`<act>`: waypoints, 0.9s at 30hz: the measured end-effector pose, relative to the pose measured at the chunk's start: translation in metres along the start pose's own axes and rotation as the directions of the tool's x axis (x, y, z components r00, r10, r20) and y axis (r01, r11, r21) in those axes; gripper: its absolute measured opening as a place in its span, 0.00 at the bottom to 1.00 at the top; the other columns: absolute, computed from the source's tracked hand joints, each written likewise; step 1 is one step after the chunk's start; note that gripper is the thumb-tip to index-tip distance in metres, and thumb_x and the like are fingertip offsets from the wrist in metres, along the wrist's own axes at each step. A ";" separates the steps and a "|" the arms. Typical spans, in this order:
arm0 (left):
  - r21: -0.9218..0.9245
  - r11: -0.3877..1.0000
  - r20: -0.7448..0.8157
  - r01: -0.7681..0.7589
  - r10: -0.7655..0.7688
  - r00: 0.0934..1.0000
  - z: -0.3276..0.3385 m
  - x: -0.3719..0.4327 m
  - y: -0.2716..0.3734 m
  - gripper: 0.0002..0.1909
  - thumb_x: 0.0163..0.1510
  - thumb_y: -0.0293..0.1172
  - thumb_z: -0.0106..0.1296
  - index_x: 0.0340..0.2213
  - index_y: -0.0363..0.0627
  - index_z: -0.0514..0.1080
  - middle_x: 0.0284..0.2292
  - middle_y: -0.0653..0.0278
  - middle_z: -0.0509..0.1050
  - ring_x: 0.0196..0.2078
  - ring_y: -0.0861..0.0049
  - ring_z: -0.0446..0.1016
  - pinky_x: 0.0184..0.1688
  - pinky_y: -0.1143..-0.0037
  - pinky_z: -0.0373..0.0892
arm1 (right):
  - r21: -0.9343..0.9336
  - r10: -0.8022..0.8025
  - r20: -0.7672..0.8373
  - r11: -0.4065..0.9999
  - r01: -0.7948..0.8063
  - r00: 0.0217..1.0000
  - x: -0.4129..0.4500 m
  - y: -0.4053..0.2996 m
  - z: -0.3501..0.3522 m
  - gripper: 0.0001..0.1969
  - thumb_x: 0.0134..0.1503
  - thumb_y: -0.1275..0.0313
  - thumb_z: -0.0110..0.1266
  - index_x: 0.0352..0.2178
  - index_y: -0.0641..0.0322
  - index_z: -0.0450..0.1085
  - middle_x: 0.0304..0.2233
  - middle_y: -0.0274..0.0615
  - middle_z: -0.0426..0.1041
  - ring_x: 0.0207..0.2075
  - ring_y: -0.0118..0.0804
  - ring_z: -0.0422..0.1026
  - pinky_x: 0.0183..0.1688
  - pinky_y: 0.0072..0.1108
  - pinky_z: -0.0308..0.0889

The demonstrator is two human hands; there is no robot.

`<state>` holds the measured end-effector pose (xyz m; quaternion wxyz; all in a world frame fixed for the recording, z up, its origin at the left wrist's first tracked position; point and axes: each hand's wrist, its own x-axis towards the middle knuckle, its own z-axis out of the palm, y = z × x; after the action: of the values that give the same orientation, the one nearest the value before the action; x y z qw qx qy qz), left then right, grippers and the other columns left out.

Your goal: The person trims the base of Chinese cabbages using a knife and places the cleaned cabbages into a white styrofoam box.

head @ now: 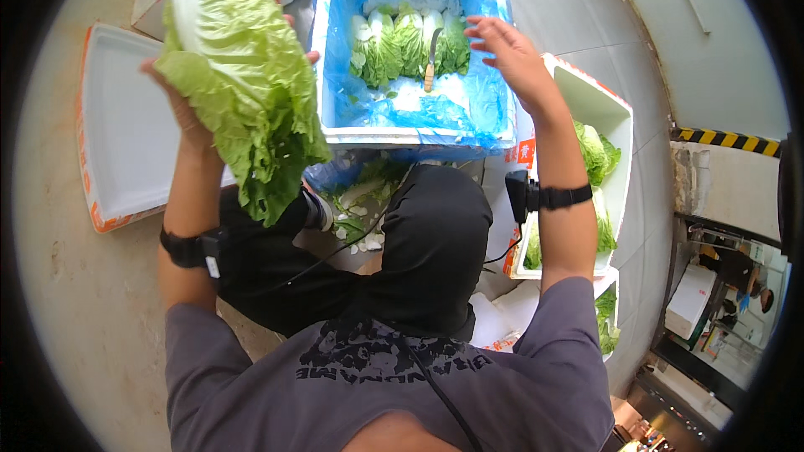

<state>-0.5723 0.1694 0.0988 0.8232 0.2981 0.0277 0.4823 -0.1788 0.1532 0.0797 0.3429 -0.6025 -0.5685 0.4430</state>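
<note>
My left hand (185,114) grips a large napa cabbage (245,69), raised at the upper left with its white base up and loose green leaves hanging down. Over the right side of a white foam box (414,136), my right hand (512,59) is spread and holds nothing. Blue plastic film (487,107) lines this box. Inside it, several napa cabbages (408,44) lie side by side in a row. A curved knife with a wooden handle (429,78) rests there, its blade over the cabbages and its handle towards me.
Leaf trimmings (358,201) litter the floor below the box. At the right, another foam box (625,201) holds cabbages (590,150), with more cabbage (606,320) in a box behind. A foam lid (129,125) leans at the left. A cable (339,254) crosses my legs. A person (747,279) appears beyond an opening.
</note>
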 end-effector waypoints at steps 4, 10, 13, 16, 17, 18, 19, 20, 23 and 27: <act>0.035 0.998 -0.070 -0.047 0.049 0.996 -0.014 -0.013 0.013 0.67 0.41 0.77 0.58 0.70 0.52 0.45 0.67 0.45 0.52 0.65 0.53 0.63 0.64 0.34 0.53 | -0.303 0.187 0.205 0.946 -0.119 0.961 0.048 0.118 0.014 0.24 0.65 0.57 0.54 0.55 0.65 0.71 0.49 0.48 0.77 0.51 0.41 0.75 0.54 0.29 0.68; 0.015 0.997 -0.279 0.070 -0.063 0.958 -0.029 -0.027 0.049 0.52 0.54 0.43 0.64 0.70 0.50 0.44 0.65 0.56 0.58 0.64 0.58 0.65 0.68 0.38 0.51 | -0.473 0.323 0.677 0.879 0.054 0.662 0.056 0.214 0.078 0.25 0.68 0.58 0.45 0.59 0.63 0.66 0.56 0.54 0.72 0.58 0.46 0.70 0.62 0.31 0.62; 0.134 0.984 -0.208 0.117 -0.087 0.974 -0.037 -0.021 0.048 0.45 0.59 0.37 0.57 0.70 0.52 0.45 0.64 0.58 0.60 0.63 0.60 0.66 0.68 0.41 0.52 | -0.455 0.427 0.835 0.891 -0.001 0.347 0.044 0.215 0.092 0.27 0.70 0.57 0.37 0.60 0.67 0.64 0.60 0.54 0.69 0.60 0.49 0.67 0.64 0.31 0.59; 0.154 0.974 -0.165 0.168 -0.143 0.976 -0.045 -0.014 0.054 0.40 0.64 0.33 0.51 0.70 0.53 0.44 0.65 0.59 0.59 0.64 0.59 0.65 0.69 0.41 0.50 | -0.491 0.489 0.831 0.869 -0.063 0.265 0.047 0.207 0.085 0.28 0.71 0.57 0.34 0.62 0.68 0.61 0.62 0.54 0.66 0.63 0.49 0.64 0.66 0.30 0.56; 0.170 0.951 -0.220 0.259 -0.220 0.950 -0.043 -0.011 0.063 0.39 0.63 0.33 0.51 0.69 0.54 0.46 0.63 0.61 0.62 0.63 0.61 0.66 0.69 0.43 0.52 | -0.422 0.420 0.865 0.905 -0.057 0.275 0.048 0.211 0.080 0.29 0.71 0.57 0.34 0.63 0.68 0.60 0.63 0.53 0.65 0.64 0.49 0.63 0.67 0.30 0.55; 0.167 0.937 -0.252 0.308 -0.262 0.932 -0.042 -0.011 0.067 0.39 0.63 0.33 0.52 0.69 0.55 0.46 0.62 0.62 0.63 0.62 0.63 0.67 0.70 0.44 0.52 | -0.355 0.355 0.891 0.933 -0.052 0.283 0.048 0.212 0.077 0.29 0.71 0.57 0.33 0.63 0.68 0.60 0.64 0.53 0.64 0.65 0.49 0.61 0.68 0.29 0.53; 0.162 0.920 -0.286 0.357 -0.303 0.909 -0.040 -0.011 0.072 0.38 0.63 0.33 0.52 0.69 0.56 0.47 0.61 0.64 0.64 0.62 0.64 0.68 0.70 0.45 0.53 | -0.390 0.407 0.874 0.913 -0.115 0.265 0.057 0.196 0.072 0.29 0.71 0.57 0.33 0.64 0.69 0.60 0.66 0.54 0.61 0.68 0.48 0.58 0.70 0.28 0.50; 0.139 0.902 -0.356 0.409 -0.339 0.871 -0.038 -0.011 0.075 0.35 0.60 0.32 0.55 0.65 0.55 0.54 0.59 0.67 0.65 0.60 0.69 0.69 0.70 0.50 0.56 | -0.386 0.406 0.878 0.914 -0.127 0.252 0.059 0.200 0.075 0.29 0.71 0.57 0.33 0.64 0.69 0.60 0.66 0.54 0.61 0.68 0.48 0.58 0.70 0.28 0.50; 0.044 0.829 -0.423 0.557 -0.490 0.762 -0.034 0.008 0.080 0.21 0.61 0.29 0.53 0.55 0.55 0.66 0.55 0.78 0.67 0.58 0.79 0.69 0.73 0.59 0.56 | -0.473 0.602 0.740 0.784 -0.403 0.302 0.072 0.217 0.068 0.29 0.69 0.53 0.40 0.61 0.61 0.65 0.65 0.55 0.62 0.65 0.48 0.61 0.68 0.33 0.53; -0.088 0.763 -0.391 0.641 -0.618 0.682 -0.038 0.009 0.080 0.15 0.63 0.31 0.49 0.51 0.58 0.68 0.52 0.80 0.69 0.58 0.82 0.69 0.73 0.62 0.55 | -0.613 0.529 0.456 0.770 -0.179 0.716 0.060 0.238 0.071 0.27 0.65 0.49 0.47 0.60 0.47 0.69 0.63 0.57 0.63 0.62 0.48 0.62 0.65 0.36 0.56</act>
<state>-0.6426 0.2229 0.1110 0.9062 0.1891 0.3081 0.2193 -0.1562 0.1774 -0.1735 -0.1321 -0.5991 -0.6134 0.4974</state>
